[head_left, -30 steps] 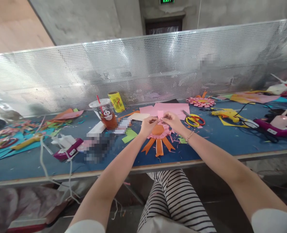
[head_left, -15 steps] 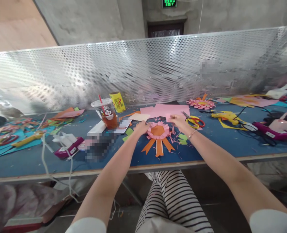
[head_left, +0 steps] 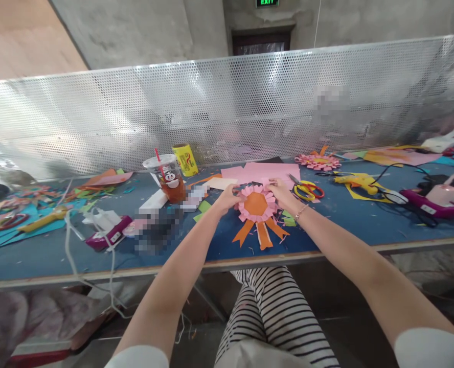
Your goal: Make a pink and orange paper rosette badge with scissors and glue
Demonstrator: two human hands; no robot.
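Observation:
A paper rosette (head_left: pixel 255 203) with an orange centre, pink folded petals and three orange tails is near the table's front edge. My left hand (head_left: pixel 227 198) pinches its upper left petals. At its upper right edge, my right hand (head_left: pixel 279 190) has its fingers closed on the pink petals. Behind the rosette lie pink paper sheets (head_left: pixel 250 171). Scissors with yellow and red handles (head_left: pixel 307 190) rest just right of my right hand. Green paper scraps (head_left: pixel 203 210) lie left of my left hand.
A drink cup (head_left: pixel 170 179) and a yellow roll (head_left: pixel 185 159) stand behind on the left. Another pink rosette (head_left: pixel 319 161) and a yellow glue gun (head_left: pixel 359 183) lie right. White cables hang over the front edge at left. A perforated metal screen (head_left: pixel 227 112) borders the back.
The rosette has shifted slightly to the right and appears lifted or tilted, its orange centre facing me more. My left hand has moved from beside it onto its edge.

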